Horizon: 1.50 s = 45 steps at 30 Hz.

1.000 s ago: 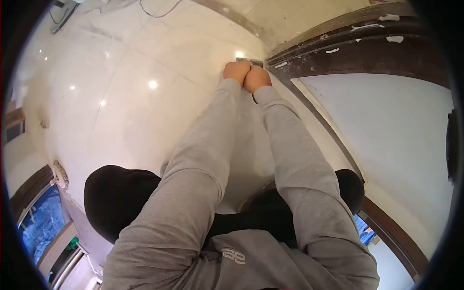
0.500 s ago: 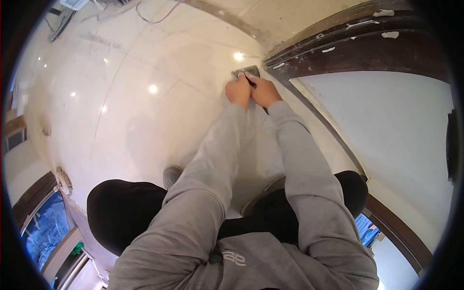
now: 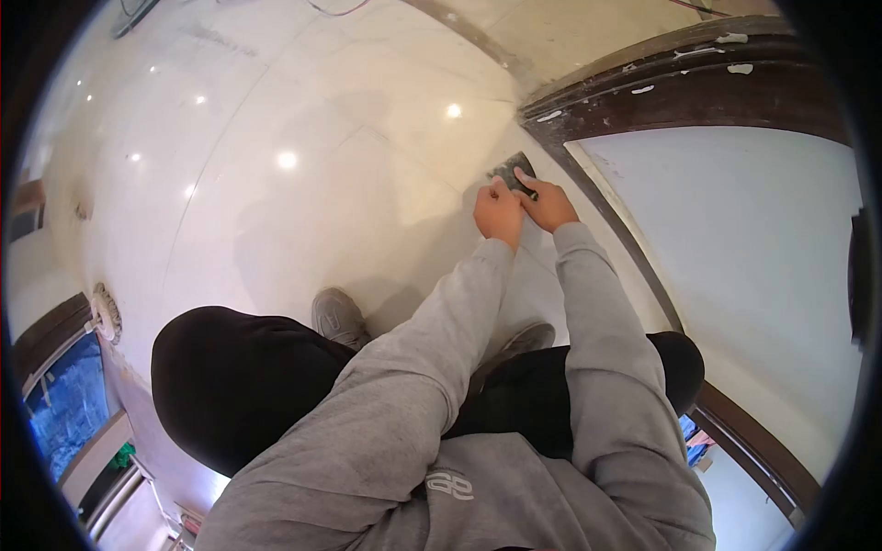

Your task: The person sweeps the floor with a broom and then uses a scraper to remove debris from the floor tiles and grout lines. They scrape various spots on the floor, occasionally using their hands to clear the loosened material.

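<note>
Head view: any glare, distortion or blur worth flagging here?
Head view distortion: strong fisheye, black corners, door frame bowed. Head view glare: small bright spots on the glossy floor. Head view focus: left hand, right hand and scraper look sharp.

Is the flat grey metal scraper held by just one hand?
No, the left hand and right hand both grip the flat grey metal scraper.

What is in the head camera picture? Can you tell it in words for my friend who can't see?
A crouching person in a grey sweatshirt holds a flat grey scraper against a shiny pale floor with the left hand and right hand side by side. It lies close to dark wooden trim spotted with white blobs.
</note>
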{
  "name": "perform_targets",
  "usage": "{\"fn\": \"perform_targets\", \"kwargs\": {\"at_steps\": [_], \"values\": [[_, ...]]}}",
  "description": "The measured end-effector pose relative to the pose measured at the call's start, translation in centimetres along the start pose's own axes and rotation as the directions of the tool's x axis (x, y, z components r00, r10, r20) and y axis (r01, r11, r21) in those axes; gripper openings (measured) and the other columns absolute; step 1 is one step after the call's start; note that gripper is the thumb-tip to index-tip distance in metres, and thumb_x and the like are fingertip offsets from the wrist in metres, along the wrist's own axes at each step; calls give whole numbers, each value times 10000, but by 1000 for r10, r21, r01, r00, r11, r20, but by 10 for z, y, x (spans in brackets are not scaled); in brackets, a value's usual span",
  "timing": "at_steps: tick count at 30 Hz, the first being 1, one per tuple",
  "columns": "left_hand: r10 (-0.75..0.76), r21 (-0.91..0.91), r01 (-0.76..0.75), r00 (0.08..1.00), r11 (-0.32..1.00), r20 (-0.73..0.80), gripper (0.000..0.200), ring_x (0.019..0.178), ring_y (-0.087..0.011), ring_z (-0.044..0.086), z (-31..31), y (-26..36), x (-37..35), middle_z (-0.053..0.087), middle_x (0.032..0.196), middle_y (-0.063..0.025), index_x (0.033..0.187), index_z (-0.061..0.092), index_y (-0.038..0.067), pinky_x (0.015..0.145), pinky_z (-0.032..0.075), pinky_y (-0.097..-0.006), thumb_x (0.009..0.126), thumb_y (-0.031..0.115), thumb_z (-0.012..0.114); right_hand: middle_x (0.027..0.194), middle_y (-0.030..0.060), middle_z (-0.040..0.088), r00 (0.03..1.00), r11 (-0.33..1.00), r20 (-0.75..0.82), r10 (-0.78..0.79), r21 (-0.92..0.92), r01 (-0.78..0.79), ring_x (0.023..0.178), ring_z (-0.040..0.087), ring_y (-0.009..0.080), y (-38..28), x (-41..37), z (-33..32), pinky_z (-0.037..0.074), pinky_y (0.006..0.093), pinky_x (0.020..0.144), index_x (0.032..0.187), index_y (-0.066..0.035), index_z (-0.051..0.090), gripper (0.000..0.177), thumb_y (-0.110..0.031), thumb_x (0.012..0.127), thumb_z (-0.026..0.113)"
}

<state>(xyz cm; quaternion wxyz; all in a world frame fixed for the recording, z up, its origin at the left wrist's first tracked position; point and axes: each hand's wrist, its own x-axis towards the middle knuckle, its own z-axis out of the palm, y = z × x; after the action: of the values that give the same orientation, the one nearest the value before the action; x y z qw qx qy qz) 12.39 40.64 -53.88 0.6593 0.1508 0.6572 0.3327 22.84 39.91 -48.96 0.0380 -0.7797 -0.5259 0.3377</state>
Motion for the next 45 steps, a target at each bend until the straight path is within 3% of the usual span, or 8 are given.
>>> {"fn": "perform_targets", "kwargs": {"at_steps": [17,23,30,32,37,40,42,45], "values": [[-196,52,189,949,981,247,412,686,-260,640,-4,27,57,678,763,-151,827,667,-59,617,490,-387,940,317,539,1250,254,606,985,981,-10,171,-92,-172,1151,588,413,-59,18,14,461,420,994,1393,-89,528,512,-346,950,532],[-97,231,73,991,970,93,379,672,-270,644,3,-4,90,689,800,-175,870,660,-83,606,491,-393,915,278,553,1192,262,628,991,986,-25,135,-94,-137,1117,601,425,-57,26,15,475,429,966,1418,-114,501,517,-302,939,542],[181,16,-180,978,984,-106,234,668,-246,638,-13,121,51,675,820,-137,956,624,-25,597,511,-353,879,196,634,1177,229,649,995,989,-83,-62,-141,49,1094,624,385,-80,93,1,480,426,963,1419,-114,500,546,-354,932,564],[553,267,-504,820,821,-150,309,666,-206,637,-19,135,87,677,890,-123,1068,597,7,565,506,-322,864,230,660,1224,205,641,995,991,-88,-45,-132,33,1131,613,366,-94,120,-5,475,413,984,1413,-130,512,562,-382,916,584],[201,626,-556,813,547,546,408,765,-153,672,-78,299,98,684,950,-39,1090,632,115,576,520,-296,845,434,706,1293,220,603,988,987,-76,-135,-93,128,1212,568,367,-106,126,-15,437,420,1029,1462,-144,445,626,-369,902,609],[88,797,-601,792,-61,605,481,818,-170,666,-119,416,100,687,1014,-42,1185,625,151,641,541,-363,835,473,697,1267,245,607,988,998,-145,-48,-57,41,1186,578,388,-106,105,-25,446,432,1015,1500,-112,358,688,-302,884,600],[334,742,-496,677,-452,656,443,933,-298,673,-149,472,121,690,1093,-128,1108,664,68,819,531,-395,833,414,703,1229,260,621,979,997,-195,55,-39,-64,1145,595,411,-108,103,-34,462,442,992,1517,-87,308,719,-250,875,588],[604,819,-465,562,-336,566,453,1100,-309,623,-195,527,169,639,1242,-163,1174,651,69,921,496,-400,876,409,669,1140,289,642,975,981,-222,0,-191,-43,1080,619,430,-109,115,-54,482,477,944,1486,-46,321,701,-144,836,564]]}}
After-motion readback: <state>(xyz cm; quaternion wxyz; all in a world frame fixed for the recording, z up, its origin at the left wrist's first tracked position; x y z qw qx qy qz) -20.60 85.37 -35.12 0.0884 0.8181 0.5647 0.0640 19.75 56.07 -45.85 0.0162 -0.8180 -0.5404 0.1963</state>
